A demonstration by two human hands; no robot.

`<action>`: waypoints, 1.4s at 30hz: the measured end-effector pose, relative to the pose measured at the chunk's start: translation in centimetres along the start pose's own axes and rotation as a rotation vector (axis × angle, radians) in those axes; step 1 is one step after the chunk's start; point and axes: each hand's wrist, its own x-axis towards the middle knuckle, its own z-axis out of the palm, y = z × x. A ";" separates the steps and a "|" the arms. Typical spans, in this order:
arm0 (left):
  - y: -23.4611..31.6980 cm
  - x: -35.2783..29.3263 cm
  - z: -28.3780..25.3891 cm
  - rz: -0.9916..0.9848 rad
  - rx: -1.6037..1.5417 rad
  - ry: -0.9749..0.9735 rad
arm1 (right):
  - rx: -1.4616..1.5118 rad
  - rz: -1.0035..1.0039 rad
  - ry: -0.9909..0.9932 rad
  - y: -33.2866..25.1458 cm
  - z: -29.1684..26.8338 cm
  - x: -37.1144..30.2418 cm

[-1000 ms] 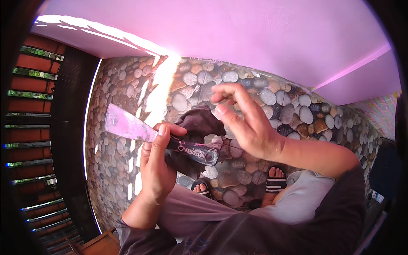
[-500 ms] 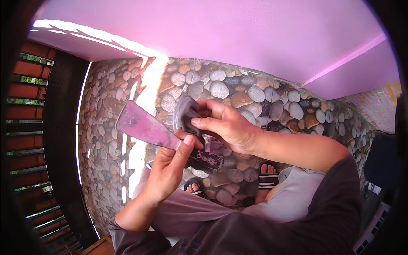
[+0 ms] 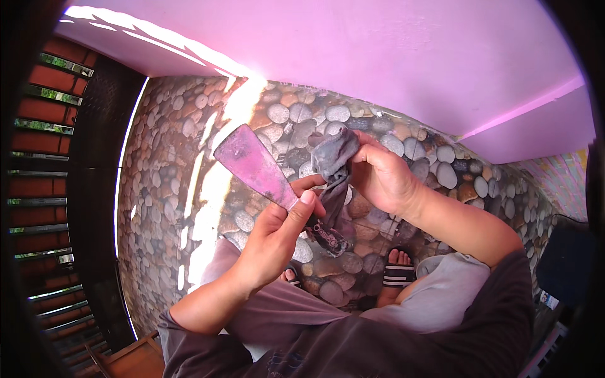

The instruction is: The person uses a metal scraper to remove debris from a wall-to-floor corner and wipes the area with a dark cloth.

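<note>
A putty knife [image 3: 255,162] with a pink-smeared blade and a dark handle slants across the middle, its wide end up and to the left. Wrapped around it near the joint of blade and handle is my left hand [image 3: 277,230], thumb on top. My right hand [image 3: 387,176] is closed on a grey rag [image 3: 335,153], holding it just right of the blade. The lower part of the rag hangs down behind the handle, by my left fingers. Some of my right fingertips are hidden by the rag.
Below lies a floor [image 3: 164,189] with a pebble pattern, crossed by bright sun streaks. A pink wall [image 3: 391,57] rises ahead. On the left stands a dark slatted gate [image 3: 101,157]. My sandalled foot [image 3: 398,271] is under my hands; a brown wooden piece [image 3: 135,359] sits lower left.
Both hands have moved right, the putty knife with them. My right hand has drawn the rag up and away from the blade, and the rag now hangs more loosely.
</note>
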 end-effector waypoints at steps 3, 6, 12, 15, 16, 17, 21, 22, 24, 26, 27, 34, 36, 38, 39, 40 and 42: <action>-0.7 0.2 0.0 0.016 -0.029 -0.010 | 0.023 0.103 0.011 -0.6 0.8 -0.7; -0.6 0.3 0.1 0.008 -0.033 -0.006 | -0.029 0.052 0.117 -0.6 1.5 -0.9; 0.2 0.4 0.4 0.005 -0.229 0.062 | -0.569 -0.230 0.129 -0.2 1.4 -1.2; 0.8 0.6 0.2 -0.002 -0.197 0.084 | -0.880 -0.434 0.097 0.2 1.7 -1.2; 0.8 0.7 0.2 0.007 -0.199 0.106 | -0.984 -0.503 0.085 0.3 2.1 -1.2; 0.7 0.9 0.2 0.016 -0.201 0.129 | -1.109 -0.438 0.054 -0.3 2.5 -1.8; 0.1 1.5 -0.7 0.067 -0.315 0.230 | -1.328 -0.593 -0.194 -1.6 3.8 -2.4; 0.3 1.7 -0.7 0.057 -0.370 0.250 | -1.094 -0.534 -0.156 -1.4 3.7 -2.3; 0.6 1.9 -0.7 0.037 -0.482 0.286 | -0.631 -0.407 -0.081 -0.7 3.5 -2.2; 1.2 1.7 -0.4 0.025 -0.496 0.287 | -0.702 -0.317 -0.002 -0.9 3.0 -2.0; 1.5 1.5 -0.3 0.016 -0.500 0.284 | -0.734 -0.269 0.000 -0.7 2.7 -1.7; 0.9 1.8 -0.7 0.029 -0.509 0.253 | -0.620 -0.104 -0.082 -0.2 3.3 -2.0; 0.4 1.9 -0.9 0.059 -0.467 0.289 | -0.621 0.029 -0.082 -1.0 2.9 -2.1; 0.6 1.9 -0.6 0.072 -0.458 0.302 | -0.735 -0.089 -0.131 0.0 2.6 -1.9; 0.5 2.0 -0.6 0.071 -0.427 0.298 | -0.758 -0.174 -0.127 0.4 3.1 -2.1; 0.4 2.0 -0.6 0.072 -0.392 0.301 | -0.777 -0.260 -0.130 0.7 3.6 -2.2; -0.1 2.3 -0.1 0.081 -0.350 0.338 | -0.664 -0.236 -0.101 1.1 3.9 -2.2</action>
